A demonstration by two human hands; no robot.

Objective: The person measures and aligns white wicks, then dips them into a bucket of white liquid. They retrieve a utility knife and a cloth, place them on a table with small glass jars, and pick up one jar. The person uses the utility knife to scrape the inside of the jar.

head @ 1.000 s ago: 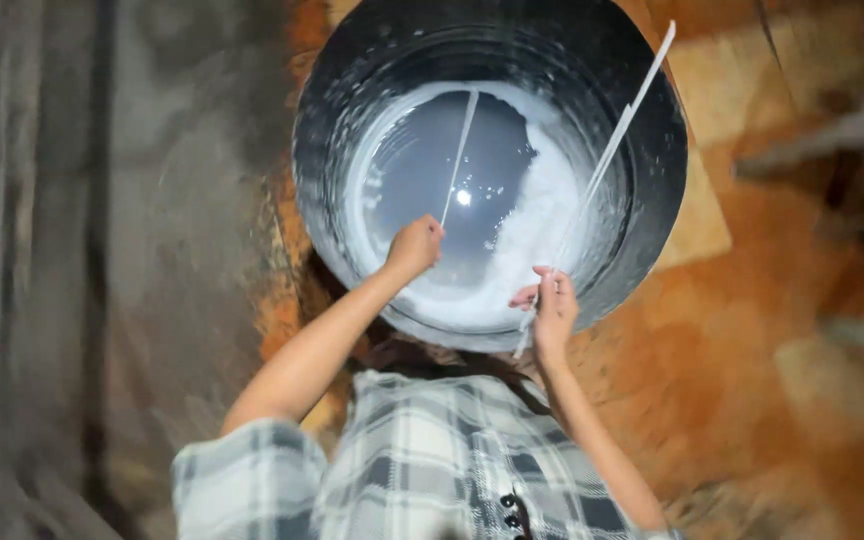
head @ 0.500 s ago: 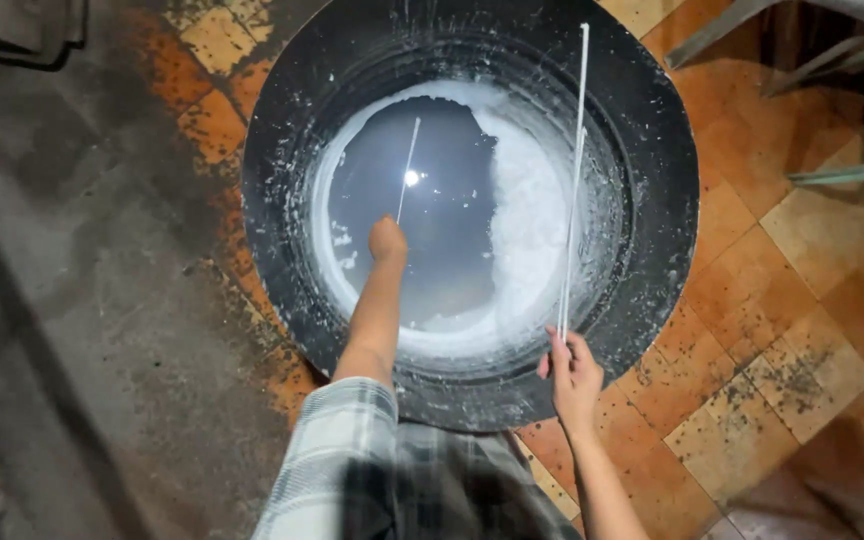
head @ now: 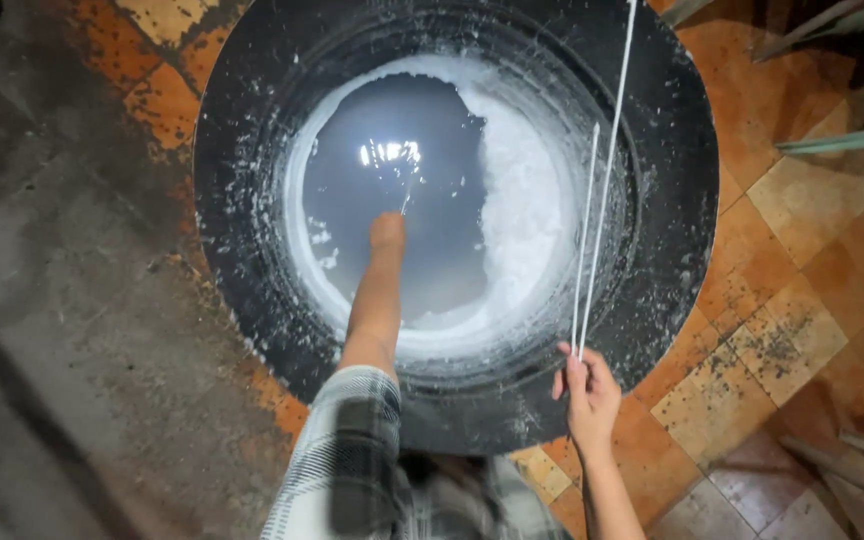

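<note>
A big black round drum (head: 672, 230) stands on the floor, holding dark liquid ringed with white foam (head: 522, 210). My left hand (head: 387, 232) reaches deep into the drum, just above the liquid. It is closed around a thin white stick (head: 408, 198) whose tip points into the liquid. My right hand (head: 588, 392) is at the drum's near rim. It pinches the lower ends of two thin white rods (head: 600, 220) that run up across the foam and the far rim. My plaid sleeve (head: 352, 450) covers the left upper arm.
Orange and tan floor tiles (head: 792, 290) lie to the right of the drum, and rough grey concrete (head: 62, 300) to the left. Pale sticks or boards (head: 842, 140) lie at the upper right, with more at the lower right corner.
My left arm has stretched further down into the drum toward the liquid. The right hand stays at the near rim with the rods, which now stand more upright in the view.
</note>
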